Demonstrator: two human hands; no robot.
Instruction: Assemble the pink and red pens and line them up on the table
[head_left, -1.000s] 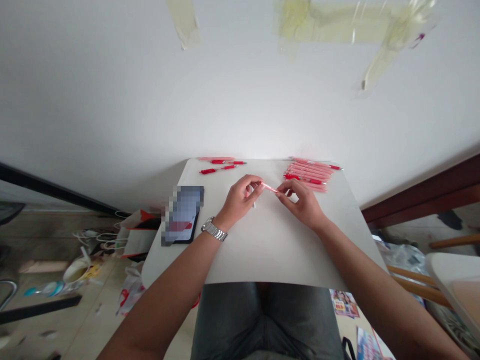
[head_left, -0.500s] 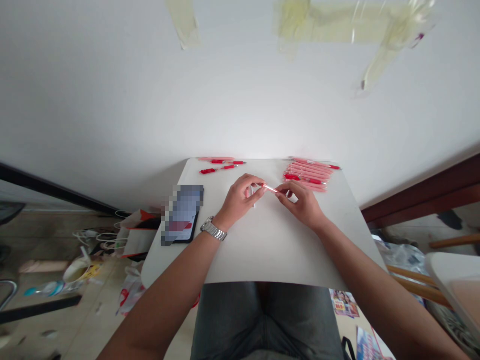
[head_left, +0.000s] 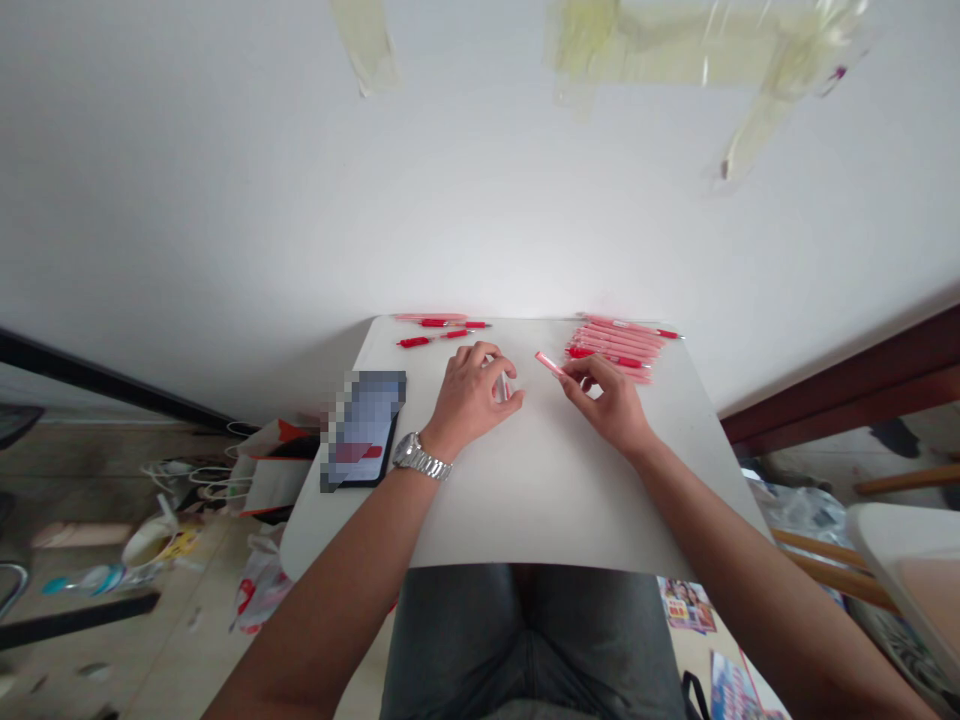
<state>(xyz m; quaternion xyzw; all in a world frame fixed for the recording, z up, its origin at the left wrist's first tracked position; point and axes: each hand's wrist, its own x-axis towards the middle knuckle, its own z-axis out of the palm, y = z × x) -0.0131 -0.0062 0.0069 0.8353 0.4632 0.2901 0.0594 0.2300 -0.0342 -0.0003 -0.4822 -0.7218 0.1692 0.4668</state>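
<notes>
My right hand pinches a short, slim pink pen barrel between thumb and fingertips. Its free end points up and left, towards my other hand. My left hand, a watch on its wrist, hovers to the left with thumb and index finger apart. A thin pale pen part shows inside its curled fingers, mostly hidden. Just beyond my right hand lies a pile of pink pen barrels, with a red pen across it. Two more red pens lie at the far left of the table.
The white table stands against a wall with yellowed tape. A phone lies on its left side. Bags, a cup and a bottle are on the floor at left. A white stool stands at right.
My hands have moved apart. My left fingers have let go of the pink barrel and spread, and the hand has drawn back left; the barrel stays in my right hand, tilted up more.
</notes>
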